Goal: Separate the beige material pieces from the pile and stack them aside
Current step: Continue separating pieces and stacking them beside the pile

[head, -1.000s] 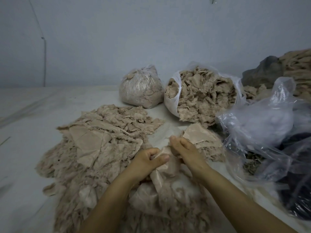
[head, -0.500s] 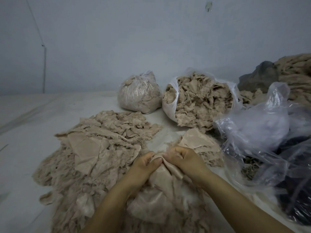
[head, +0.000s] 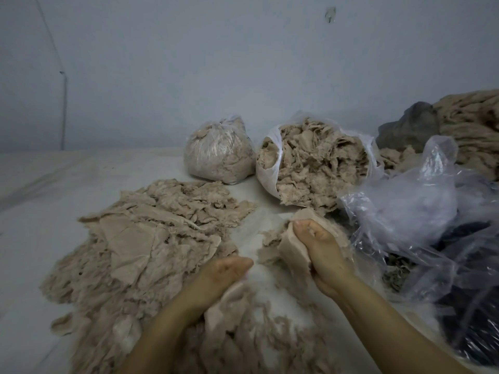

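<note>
Beige piece right of frame centre, gripped in right hand, fingers curled round it. Left hand lower centre, fingers curled into pile, grasp unclear. Separated stack at left. Open bag and tied bag behind, upper centre.

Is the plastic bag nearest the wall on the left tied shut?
Yes, the left plastic bag is knotted closed at its top, unlike the open bag beside it.
</note>
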